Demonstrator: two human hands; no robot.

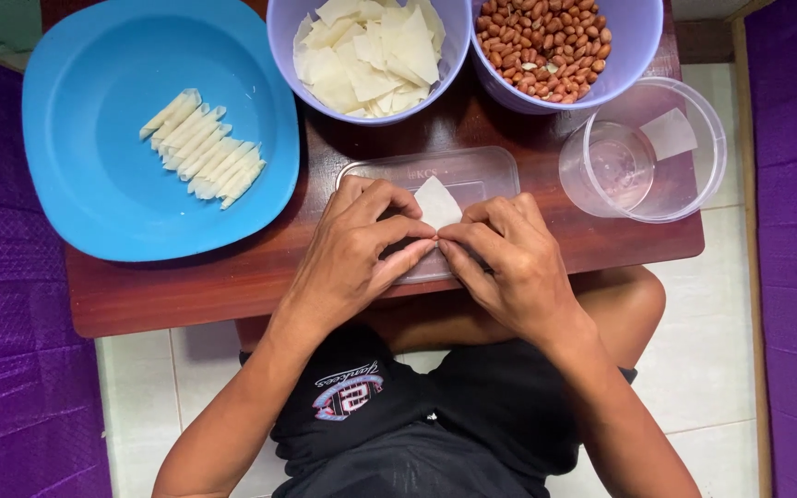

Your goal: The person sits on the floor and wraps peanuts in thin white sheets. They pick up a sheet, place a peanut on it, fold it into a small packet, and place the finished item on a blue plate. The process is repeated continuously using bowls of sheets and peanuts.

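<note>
My left hand [354,251] and my right hand [509,258] meet over a clear plastic lid [472,171] on a small wooden table [177,290]. Together their fingertips pinch a thin white pastry wrapper [437,203], folded so that a pointed corner sticks up away from me. Both hands grip the wrapper's near edge, and what lies inside the fold is hidden. Several finished white rolls [205,149] lie in a row on a blue plate [94,184] to the left.
At the table's far edge stand a lilac bowl of white wrappers [368,51] and a lilac bowl of peanuts [546,41]. A clear plastic tub [646,152] sits at the right. Purple cushions [11,369] flank both sides. My legs are under the table.
</note>
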